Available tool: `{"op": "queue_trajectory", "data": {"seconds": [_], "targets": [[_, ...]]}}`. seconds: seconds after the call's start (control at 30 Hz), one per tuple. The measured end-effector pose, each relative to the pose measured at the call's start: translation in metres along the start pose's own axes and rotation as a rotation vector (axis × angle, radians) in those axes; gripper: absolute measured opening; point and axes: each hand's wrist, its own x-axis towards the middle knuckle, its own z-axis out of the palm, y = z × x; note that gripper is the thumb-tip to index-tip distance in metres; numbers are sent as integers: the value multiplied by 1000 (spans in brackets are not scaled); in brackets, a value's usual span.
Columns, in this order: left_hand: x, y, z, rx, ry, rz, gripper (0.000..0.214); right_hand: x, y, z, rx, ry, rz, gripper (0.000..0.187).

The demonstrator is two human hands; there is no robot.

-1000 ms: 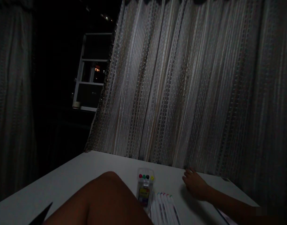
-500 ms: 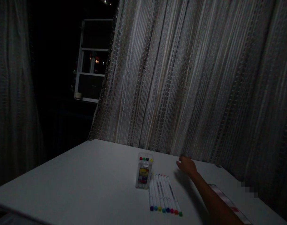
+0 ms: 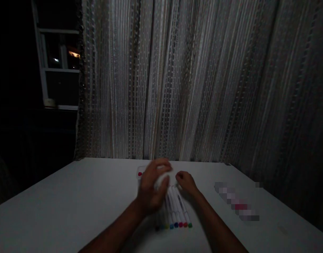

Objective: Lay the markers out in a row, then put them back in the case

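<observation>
A row of white markers (image 3: 180,203) with coloured ends lies side by side on the white table (image 3: 79,203). My left hand (image 3: 153,186) is over the row's left side, slightly blurred, its thumb and fingers curved and apart around nothing I can see. Behind it stands a clear plastic marker case (image 3: 138,170), mostly hidden; one red marker end shows in it. At the far end of the row is my right hand (image 3: 187,182), with its fingers curled in. Whatever those fingers might hold is hidden.
To the right on the table lies a long, pixelated item (image 3: 236,202) with a pink patch. A striped curtain (image 3: 172,88) hangs along the table's back edge. At the far left, a window (image 3: 59,66) shows in the dark.
My left hand has come into view over the markers, covering most of the case. The right hand has moved left toward the row and its fingers have curled. The view has turned right.
</observation>
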Motion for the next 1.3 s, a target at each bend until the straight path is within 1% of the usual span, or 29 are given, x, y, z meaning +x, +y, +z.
{"op": "queue_trajectory", "data": {"seconds": [0.07, 0.1, 0.13, 0.2, 0.23, 0.27, 0.33, 0.37, 0.43, 0.53, 0.6, 0.67, 0.8, 0.93, 1.07, 1.3], "targets": [[16, -26, -16, 62, 197, -19, 26, -2, 1, 14, 46, 17, 40, 25], [19, -41, -23, 100, 286, -42, 26, -4, 3, 20, 43, 36, 52, 25], [18, -58, -30, 115, 322, -70, 27, -6, 6, 26, 26, 55, 61, 25], [7, -89, -39, 71, 332, -194, 36, -10, 13, 32, 3, 56, 81, 25], [-2, -102, -42, 34, 340, -236, 42, -12, 17, 34, 8, 40, 95, 25], [-11, -111, -42, -8, 331, -267, 46, -14, 20, 35, 21, 19, 112, 25], [-25, -122, -41, -84, 312, -304, 52, -16, 23, 35, 41, -10, 135, 25], [-29, -122, -39, -117, 303, -320, 53, -15, 23, 35, 39, -15, 144, 25], [-29, -120, -36, -181, 292, -345, 54, -13, 19, 33, 21, -32, 177, 25], [-15, -115, -33, -277, 283, -352, 52, -5, 10, 32, -24, -98, 251, 26], [-5, -115, -32, -349, 279, -358, 52, 0, 5, 32, -63, -139, 279, 26], [-1, -118, -32, -406, 269, -375, 52, 3, 3, 34, -98, -145, 288, 27], [-10, -121, -31, -381, 248, -391, 55, -1, 10, 39, -102, -116, 219, 26], [-23, -117, -31, -342, 210, -421, 58, -7, 15, 35, -37, -143, 176, 25], [-23, -116, -30, -380, 206, -434, 58, -9, 12, 31, -53, -157, 167, 25], [-24, -119, -31, -431, 172, -452, 63, -11, 10, 31, -85, -164, 139, 22]]}}
